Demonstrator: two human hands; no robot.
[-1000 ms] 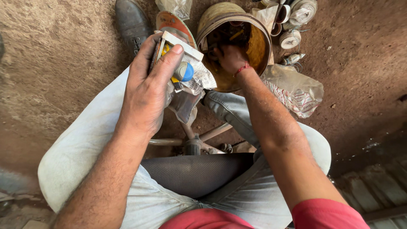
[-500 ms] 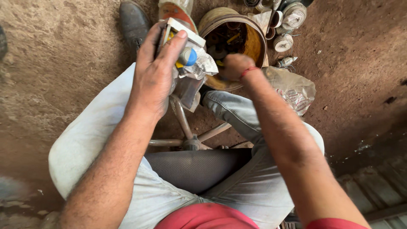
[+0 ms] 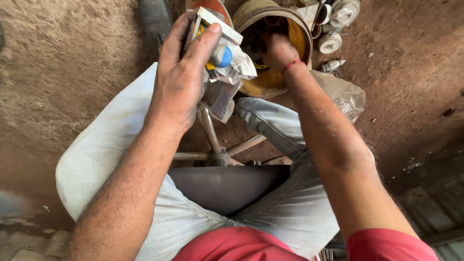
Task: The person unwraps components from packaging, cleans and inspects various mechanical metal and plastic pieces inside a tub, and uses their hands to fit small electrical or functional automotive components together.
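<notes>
The person sits on a dark stool seat (image 3: pixel 227 186). The left hand (image 3: pixel 181 79) grips a small box with plastic packets (image 3: pixel 220 46). Farther, the right hand (image 3: pixel 278 50) reaches inside the round bucket (image 3: pixel 295 29) on the floor; its grasp I cannot tell.

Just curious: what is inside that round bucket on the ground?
The right hand reaches into the bucket. Its yellow inner wall shows, and something dark near the fingers. The hand covers the rest, so the contents cannot be told.
</notes>
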